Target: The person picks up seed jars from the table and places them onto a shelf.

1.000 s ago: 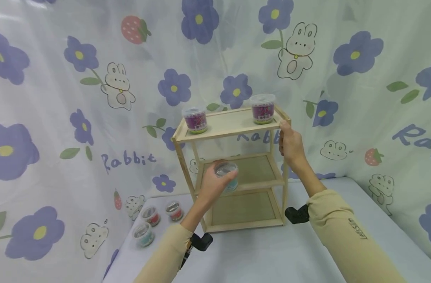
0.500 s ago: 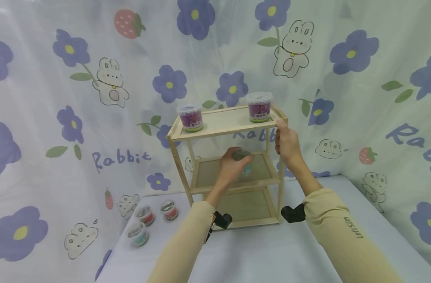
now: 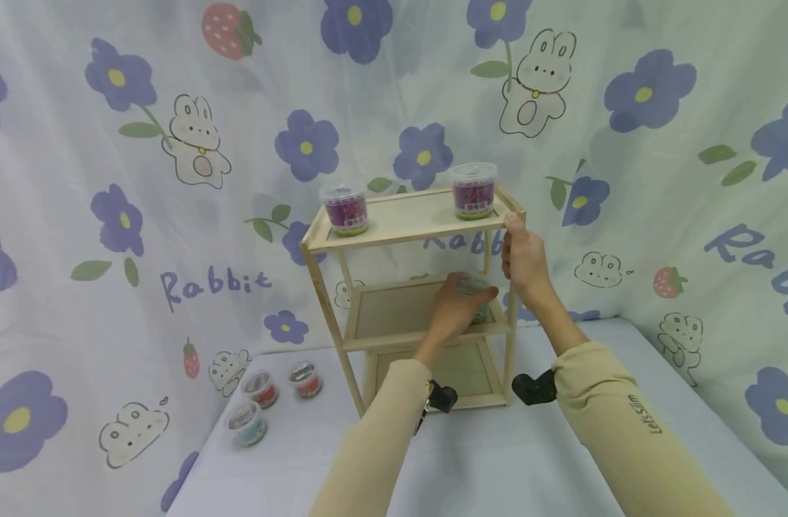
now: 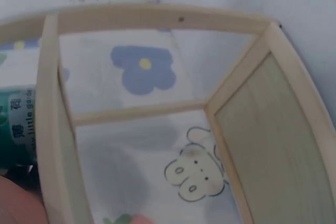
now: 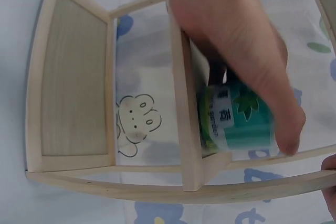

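A three-tier wooden shelf rack stands in the middle of the head view. My left hand holds a small clear-lidded cup with a teal label at the right end of the middle tier. In the right wrist view the cup's base sits right at the tier's board, and fingers reach over its lid. My right hand grips the rack's front right post just below the top corner. On the top tier are two purple-labelled cups, one at the left and one at the right.
Left of the rack, two red-labelled cups, a nearer-left one and a farther one, stand on the white table with a teal-labelled cup. A patterned curtain hangs behind the rack.
My left hand has carried the teal-labelled cup rightward from in front of the rack to the right end of the middle tier. The right hand keeps its grip on the post.
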Action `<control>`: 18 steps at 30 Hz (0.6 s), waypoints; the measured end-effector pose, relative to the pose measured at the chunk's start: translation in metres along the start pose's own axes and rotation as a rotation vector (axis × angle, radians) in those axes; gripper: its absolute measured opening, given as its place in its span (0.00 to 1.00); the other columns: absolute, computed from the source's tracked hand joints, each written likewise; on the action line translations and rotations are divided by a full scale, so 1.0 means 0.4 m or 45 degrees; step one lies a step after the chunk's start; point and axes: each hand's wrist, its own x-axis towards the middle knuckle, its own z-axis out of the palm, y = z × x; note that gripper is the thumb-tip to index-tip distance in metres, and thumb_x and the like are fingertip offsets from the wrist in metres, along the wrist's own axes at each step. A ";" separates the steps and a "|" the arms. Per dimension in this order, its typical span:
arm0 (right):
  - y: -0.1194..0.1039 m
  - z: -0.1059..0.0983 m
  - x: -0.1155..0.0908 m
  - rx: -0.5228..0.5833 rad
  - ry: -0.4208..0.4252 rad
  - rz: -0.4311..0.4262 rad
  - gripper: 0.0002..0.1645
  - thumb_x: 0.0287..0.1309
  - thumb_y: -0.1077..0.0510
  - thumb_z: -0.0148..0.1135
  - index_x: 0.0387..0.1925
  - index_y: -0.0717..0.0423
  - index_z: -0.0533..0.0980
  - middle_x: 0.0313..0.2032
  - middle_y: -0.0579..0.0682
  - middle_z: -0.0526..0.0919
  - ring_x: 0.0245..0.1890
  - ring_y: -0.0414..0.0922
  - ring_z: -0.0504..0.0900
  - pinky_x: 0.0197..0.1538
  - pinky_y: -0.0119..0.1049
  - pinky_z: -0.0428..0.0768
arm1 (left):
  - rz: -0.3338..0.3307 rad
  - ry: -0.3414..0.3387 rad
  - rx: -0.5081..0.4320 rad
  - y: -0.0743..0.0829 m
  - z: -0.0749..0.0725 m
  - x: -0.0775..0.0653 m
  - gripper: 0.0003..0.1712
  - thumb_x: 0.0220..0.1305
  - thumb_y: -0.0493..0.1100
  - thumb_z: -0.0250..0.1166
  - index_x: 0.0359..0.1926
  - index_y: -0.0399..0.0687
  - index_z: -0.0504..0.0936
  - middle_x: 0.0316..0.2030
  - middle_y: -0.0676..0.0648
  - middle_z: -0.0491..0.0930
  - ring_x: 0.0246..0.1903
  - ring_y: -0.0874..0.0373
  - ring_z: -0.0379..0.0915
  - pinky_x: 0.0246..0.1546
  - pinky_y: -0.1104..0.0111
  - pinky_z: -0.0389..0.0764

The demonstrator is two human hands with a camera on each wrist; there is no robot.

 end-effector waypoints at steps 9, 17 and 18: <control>-0.006 -0.013 0.001 -0.002 -0.006 0.019 0.34 0.70 0.34 0.43 0.13 0.48 0.55 0.08 0.37 0.57 0.10 0.35 0.53 0.14 0.27 0.55 | -0.002 -0.045 -0.021 0.013 0.025 -0.007 0.47 0.51 0.69 0.69 0.67 0.55 0.66 0.59 0.44 0.75 0.55 0.50 0.73 0.53 0.56 0.76; -0.003 -0.004 -0.001 0.025 -0.009 0.031 0.34 0.70 0.34 0.43 0.13 0.48 0.56 0.09 0.38 0.57 0.11 0.36 0.53 0.15 0.27 0.55 | -0.010 -0.059 -0.058 0.004 0.015 -0.014 0.52 0.50 0.71 0.70 0.69 0.55 0.61 0.55 0.43 0.76 0.50 0.53 0.75 0.49 0.59 0.77; -0.003 -0.003 -0.002 0.022 -0.009 0.030 0.34 0.70 0.34 0.43 0.13 0.48 0.56 0.09 0.38 0.57 0.11 0.36 0.53 0.15 0.27 0.56 | -0.011 -0.064 -0.057 0.004 0.013 -0.015 0.52 0.50 0.71 0.70 0.70 0.56 0.60 0.56 0.42 0.76 0.51 0.53 0.74 0.50 0.58 0.77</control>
